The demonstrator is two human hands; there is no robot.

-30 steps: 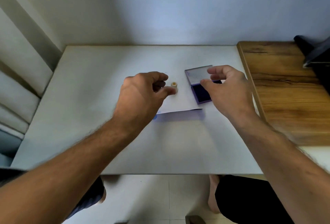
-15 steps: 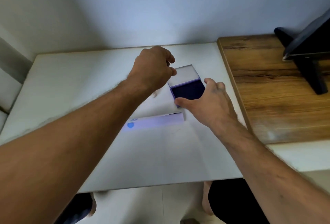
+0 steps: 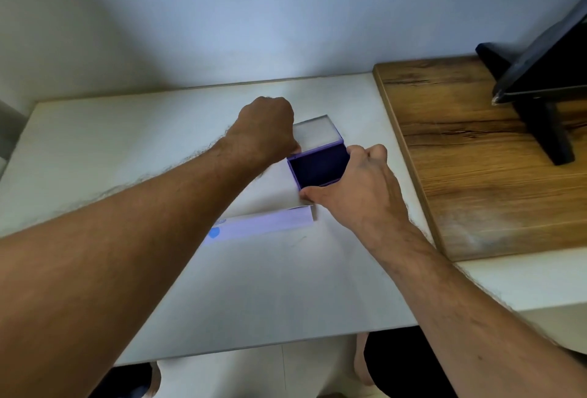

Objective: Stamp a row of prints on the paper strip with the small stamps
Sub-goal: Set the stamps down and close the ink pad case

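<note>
Inking is judged underway: ink pad (image 3: 319,167) is steadied in right hand (image 3: 359,194)'s grip, left hand (image 3: 265,130)'s grip cannot be told, paper strip (image 3: 263,225) near the desk (image 3: 127,143)'s middle mostly unprinted.

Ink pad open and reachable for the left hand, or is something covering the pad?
Nothing visible covers it. The ink pad lies open, lid folded back; the left hand is beside its far-left corner, the right hand grips its near-right edge.

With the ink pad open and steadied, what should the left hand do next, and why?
Probably bring the left hand over the dark ink pad and press down whatever it holds; the fist hides that. The right hand braces the open case, and the paper strip shows only marks at its left end.
</note>
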